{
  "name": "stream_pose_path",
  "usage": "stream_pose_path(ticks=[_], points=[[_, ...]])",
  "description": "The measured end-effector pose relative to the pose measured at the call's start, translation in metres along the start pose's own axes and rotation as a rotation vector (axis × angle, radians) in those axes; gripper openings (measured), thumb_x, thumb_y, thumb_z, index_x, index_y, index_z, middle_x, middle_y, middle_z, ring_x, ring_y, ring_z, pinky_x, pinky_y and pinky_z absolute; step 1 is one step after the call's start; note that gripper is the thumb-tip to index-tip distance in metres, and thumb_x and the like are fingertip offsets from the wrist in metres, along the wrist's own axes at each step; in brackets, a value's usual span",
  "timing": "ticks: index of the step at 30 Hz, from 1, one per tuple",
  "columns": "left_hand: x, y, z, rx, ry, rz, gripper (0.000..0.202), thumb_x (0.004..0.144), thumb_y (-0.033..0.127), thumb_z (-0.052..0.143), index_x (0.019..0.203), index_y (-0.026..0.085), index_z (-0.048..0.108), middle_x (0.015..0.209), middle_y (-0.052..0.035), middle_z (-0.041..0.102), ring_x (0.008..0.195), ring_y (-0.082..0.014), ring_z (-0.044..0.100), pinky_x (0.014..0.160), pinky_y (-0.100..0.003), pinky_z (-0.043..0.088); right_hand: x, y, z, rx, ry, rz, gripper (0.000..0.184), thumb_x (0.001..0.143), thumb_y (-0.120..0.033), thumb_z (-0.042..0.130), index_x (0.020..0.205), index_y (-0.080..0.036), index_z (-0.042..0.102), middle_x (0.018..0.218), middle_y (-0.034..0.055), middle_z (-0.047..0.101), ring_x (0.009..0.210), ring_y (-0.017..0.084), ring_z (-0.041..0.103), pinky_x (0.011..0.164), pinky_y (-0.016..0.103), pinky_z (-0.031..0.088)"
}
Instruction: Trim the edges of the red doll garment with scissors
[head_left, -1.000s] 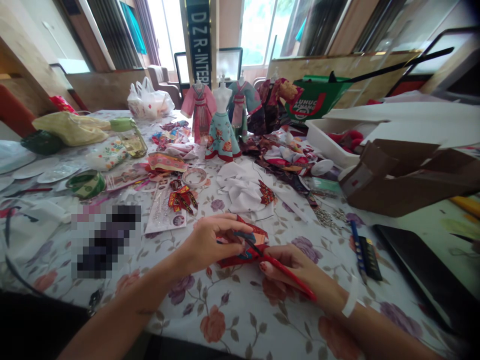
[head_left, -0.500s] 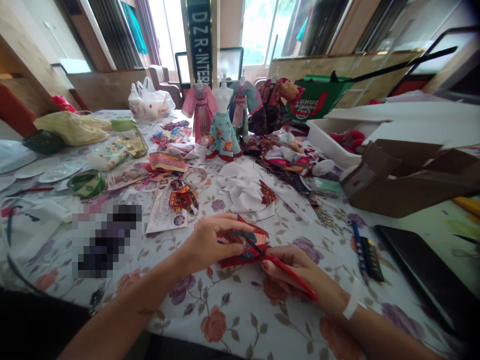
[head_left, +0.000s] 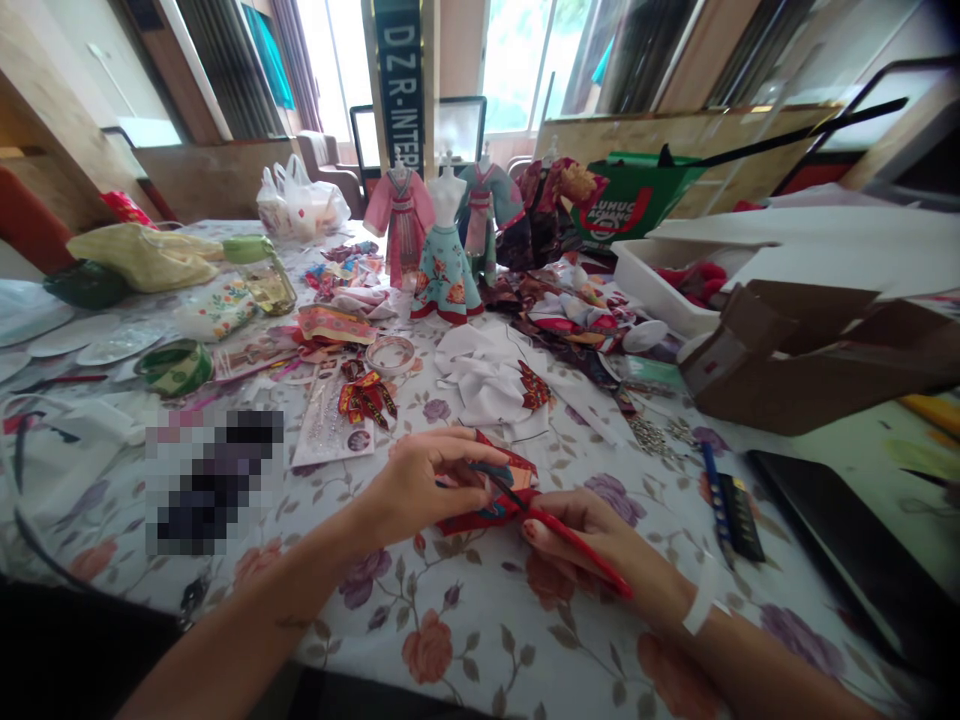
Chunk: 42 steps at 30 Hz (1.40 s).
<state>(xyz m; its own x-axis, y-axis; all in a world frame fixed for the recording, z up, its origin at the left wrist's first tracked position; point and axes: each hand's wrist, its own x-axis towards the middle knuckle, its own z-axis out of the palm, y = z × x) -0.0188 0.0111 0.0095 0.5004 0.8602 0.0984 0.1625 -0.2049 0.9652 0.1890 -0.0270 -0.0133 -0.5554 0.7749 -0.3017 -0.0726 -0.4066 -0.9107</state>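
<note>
My left hand [head_left: 424, 475] is closed, pinching a small red patterned piece of fabric [head_left: 521, 465] with blue and orange parts just above the flowered tablecloth [head_left: 375, 640]. My right hand [head_left: 581, 535] is wrapped around red-handled scissors [head_left: 592, 560]. Their dark, narrow blades point up and left, against the fabric by my left fingertips. Part of the handle is hidden under my right fingers. Beyond my hands lies a crumpled white cloth [head_left: 480, 370] with a dark red patterned patch.
Small dress forms in robes and a blue skirt [head_left: 448, 275] stand at the back among fabric scraps. Tape rolls [head_left: 176, 367] lie left; a cardboard box [head_left: 787, 370], a blue pencil [head_left: 718, 495] and a black flat case [head_left: 840, 550] are right. A bottle [head_left: 266, 280] stands back left.
Hardly anything differs. Both hands, the fabric and the scissors keep almost the same place; the view has shifted very slightly.
</note>
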Motion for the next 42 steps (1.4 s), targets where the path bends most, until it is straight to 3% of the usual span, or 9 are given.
stream_pose_path(ticks=[12, 20, 25, 29, 33, 38, 42], points=[[0.000, -0.004, 0.005, -0.134, 0.007, -0.032, 0.035, 0.068, 0.015, 0.072, 0.103, 0.017, 0.069, 0.103, -0.0064, 0.061, 0.073, -0.0113, 0.064, 0.068, -0.021, 0.054, -0.001, 0.000, -0.003, -0.123, 0.013, 0.015, 0.044, 0.074, -0.051, 0.066, 0.058, -0.018, 0.043, 0.043, -0.0049, 0.047, 0.040, 0.010, 0.049, 0.041, 0.020, 0.035], [0.000, -0.009, 0.011, -0.178, 0.067, -0.037, 0.038, 0.067, 0.017, 0.073, 0.105, 0.018, 0.068, 0.102, -0.0056, 0.061, 0.072, -0.0116, 0.065, 0.068, -0.022, 0.055, 0.000, 0.001, -0.002, -0.043, 0.001, -0.017, 0.043, 0.074, -0.049, 0.067, 0.056, -0.018, 0.044, 0.041, -0.0074, 0.039, 0.042, 0.010, 0.048, 0.045, 0.023, 0.042], [-0.001, -0.004, 0.006, -0.047, 0.084, -0.027, 0.037, 0.069, 0.020, 0.072, 0.106, 0.020, 0.068, 0.102, -0.0057, 0.061, 0.075, -0.0126, 0.065, 0.072, -0.023, 0.054, -0.001, 0.000, -0.001, -0.024, 0.012, -0.006, 0.044, 0.073, -0.047, 0.069, 0.054, -0.018, 0.043, 0.041, -0.0074, 0.039, 0.042, 0.010, 0.049, 0.045, 0.023, 0.042], [-0.001, 0.000, 0.001, 0.062, 0.130, 0.022, 0.029, 0.072, 0.029, 0.072, 0.099, 0.020, 0.072, 0.100, -0.0065, 0.065, 0.093, -0.0184, 0.061, 0.084, -0.027, 0.052, -0.001, 0.000, -0.003, -0.069, -0.007, 0.014, 0.044, 0.074, -0.048, 0.068, 0.054, -0.018, 0.042, 0.042, -0.0059, 0.043, 0.043, 0.011, 0.051, 0.045, 0.023, 0.041], [0.000, -0.002, 0.000, -0.096, 0.124, -0.033, 0.028, 0.080, 0.037, 0.063, 0.098, 0.018, 0.072, 0.099, -0.0080, 0.064, 0.089, -0.0183, 0.062, 0.070, -0.025, 0.057, 0.000, -0.001, -0.001, -0.058, -0.006, 0.038, 0.043, 0.071, -0.046, 0.071, 0.057, -0.018, 0.042, 0.043, -0.0060, 0.046, 0.039, 0.008, 0.044, 0.043, 0.020, 0.038], [0.001, -0.006, 0.001, -0.224, 0.145, -0.055, 0.027, 0.073, 0.030, 0.071, 0.096, 0.017, 0.072, 0.099, -0.0062, 0.061, 0.076, -0.0152, 0.064, 0.066, -0.026, 0.058, -0.001, -0.005, 0.002, -0.074, -0.021, 0.075, 0.044, 0.068, -0.047, 0.073, 0.056, -0.018, 0.042, 0.041, -0.0077, 0.042, 0.038, 0.006, 0.037, 0.045, 0.021, 0.040], [0.004, -0.005, -0.005, -0.163, 0.284, -0.056, 0.023, 0.071, 0.023, 0.070, 0.093, 0.016, 0.073, 0.090, -0.0054, 0.066, 0.076, -0.0141, 0.063, 0.065, -0.021, 0.053, -0.002, -0.006, 0.003, -0.148, -0.018, 0.068, 0.045, 0.069, -0.048, 0.072, 0.054, -0.018, 0.040, 0.043, -0.0067, 0.043, 0.039, 0.006, 0.037, 0.045, 0.022, 0.041]])
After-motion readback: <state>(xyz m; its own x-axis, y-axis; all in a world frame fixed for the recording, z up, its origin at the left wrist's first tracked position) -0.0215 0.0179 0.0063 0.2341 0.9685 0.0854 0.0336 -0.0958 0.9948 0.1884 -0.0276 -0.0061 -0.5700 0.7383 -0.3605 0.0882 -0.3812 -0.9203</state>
